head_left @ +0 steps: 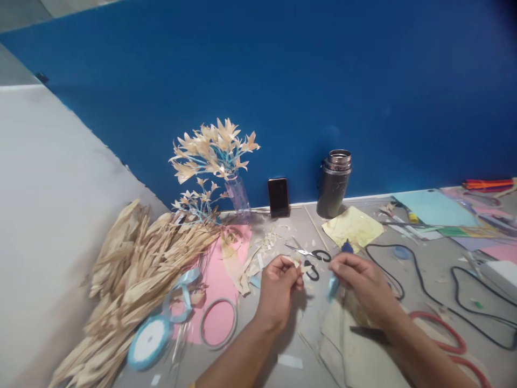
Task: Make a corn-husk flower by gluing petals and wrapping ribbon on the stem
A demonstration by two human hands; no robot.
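My left hand (278, 283) is closed in a pinch on a small pale piece of dried husk (298, 262) over the grey table (436, 269). My right hand (359, 280) is closed around a light blue strip, probably ribbon (333, 286), that hangs down from its fingers. The two hands are close together, just in front of black-handled scissors (311, 253) and a blue glue gun (346, 247).
A heap of dried husks (133, 275) lies at the left with a blue ribbon spool (148, 340), a tape ring (218, 323) and pink paper (220, 280). Husk flowers in a vase (238, 195), a phone (278, 197) and a steel flask (333, 183) stand by the blue wall. Cables (420, 280) and coloured papers (436, 210) lie at the right.
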